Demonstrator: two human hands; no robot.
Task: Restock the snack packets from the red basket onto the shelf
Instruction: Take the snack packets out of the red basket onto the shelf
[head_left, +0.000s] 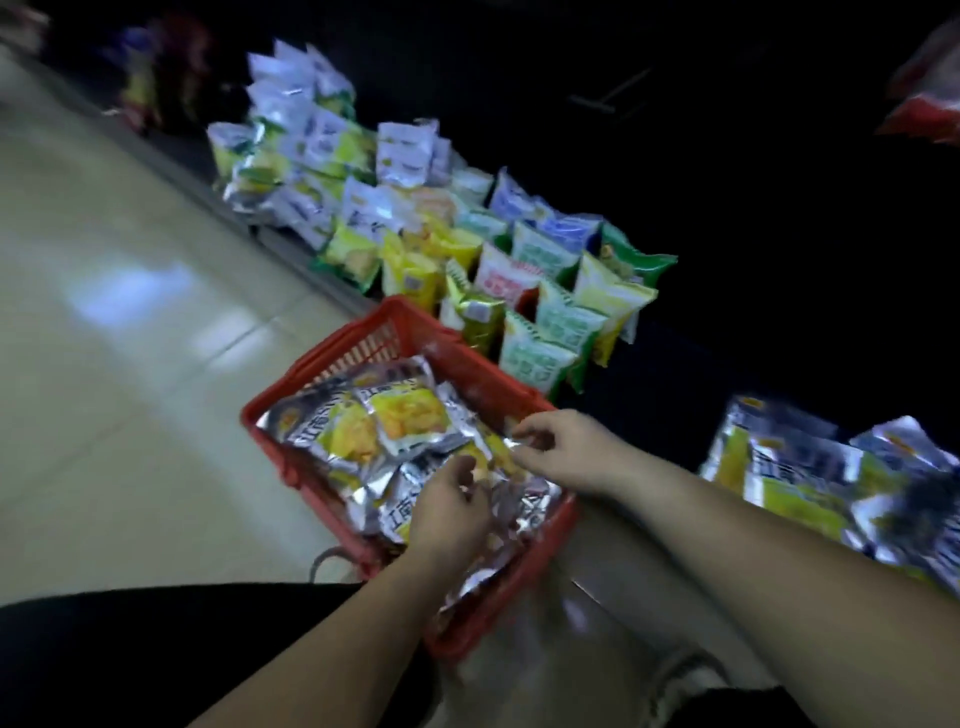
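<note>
Red basket mid-frame, loaded with foil snack packets; left hand and right hand each pinch one. Looks like pickup stage, next lift onto shelf upper right.

Bare forearms, black garment

Red packet blurred, cut by right edge; shelf lost in darkness

Glossy pale tiled floor, soft patch of reflected light on it, dim room, black shadow beyond
</note>
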